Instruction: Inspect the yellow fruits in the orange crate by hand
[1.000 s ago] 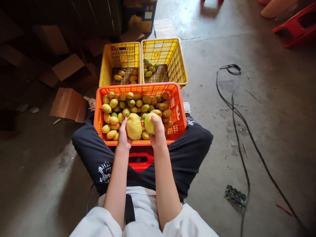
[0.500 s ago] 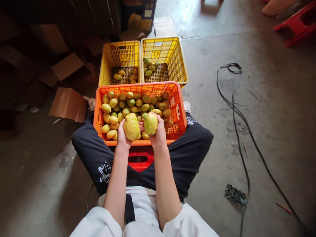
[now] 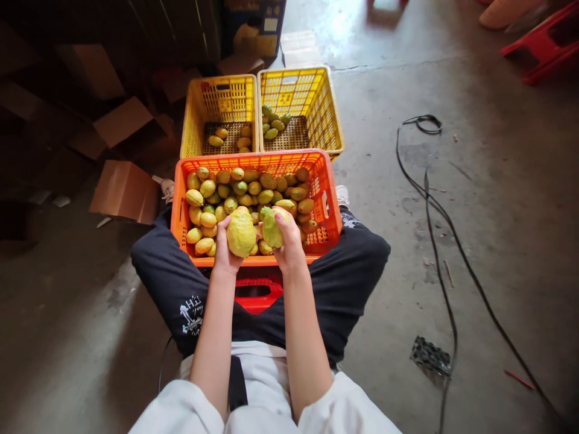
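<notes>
Left hand [image 3: 225, 254] and right hand [image 3: 292, 247] are both full at mid-frame, half open around one fruit each. I see the left cupping a lumpy yellow fruit [image 3: 241, 234] against its palm; the right grips a greener fruit [image 3: 271, 230], thumb across it, most fingers hidden behind. Both fruits hover just beside each other over the near part of an orange crate [image 3: 203, 261] of smaller fruits [image 3: 208, 188]. Upper centre, two yellow crates [image 3: 325, 108] hold a few more.
</notes>
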Demonstrator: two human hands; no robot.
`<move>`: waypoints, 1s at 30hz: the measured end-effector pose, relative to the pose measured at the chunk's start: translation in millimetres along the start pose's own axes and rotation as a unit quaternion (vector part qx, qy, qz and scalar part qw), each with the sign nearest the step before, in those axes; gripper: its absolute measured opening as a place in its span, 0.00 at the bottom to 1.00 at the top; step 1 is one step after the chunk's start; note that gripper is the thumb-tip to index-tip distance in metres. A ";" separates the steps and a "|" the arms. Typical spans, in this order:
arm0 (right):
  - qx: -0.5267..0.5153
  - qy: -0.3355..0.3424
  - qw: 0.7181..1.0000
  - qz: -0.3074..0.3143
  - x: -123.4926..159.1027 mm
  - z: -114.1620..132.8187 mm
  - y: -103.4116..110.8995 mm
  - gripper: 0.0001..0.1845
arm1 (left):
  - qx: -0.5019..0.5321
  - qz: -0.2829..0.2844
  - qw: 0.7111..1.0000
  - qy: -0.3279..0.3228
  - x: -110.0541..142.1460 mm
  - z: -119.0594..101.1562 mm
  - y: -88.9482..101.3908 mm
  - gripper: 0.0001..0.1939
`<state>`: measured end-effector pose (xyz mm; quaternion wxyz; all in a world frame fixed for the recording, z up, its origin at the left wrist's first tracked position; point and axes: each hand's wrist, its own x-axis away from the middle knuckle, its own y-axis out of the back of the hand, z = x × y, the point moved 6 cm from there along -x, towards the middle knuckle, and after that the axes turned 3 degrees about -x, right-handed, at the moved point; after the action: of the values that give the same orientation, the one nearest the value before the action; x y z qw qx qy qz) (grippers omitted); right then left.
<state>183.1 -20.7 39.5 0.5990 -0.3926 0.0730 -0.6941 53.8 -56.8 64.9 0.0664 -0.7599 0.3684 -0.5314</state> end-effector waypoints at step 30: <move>-0.058 -0.043 0.996 -0.045 -5.0 -4.7 1.5 0.29 | -0.002 0.028 0.999 0.032 -3.5 6.9 1.9 0.17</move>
<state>181.2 -18.4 33.1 0.5458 -0.4589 0.0697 -0.6976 58.3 -58.0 58.4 0.0683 -0.7323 0.3922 -0.5525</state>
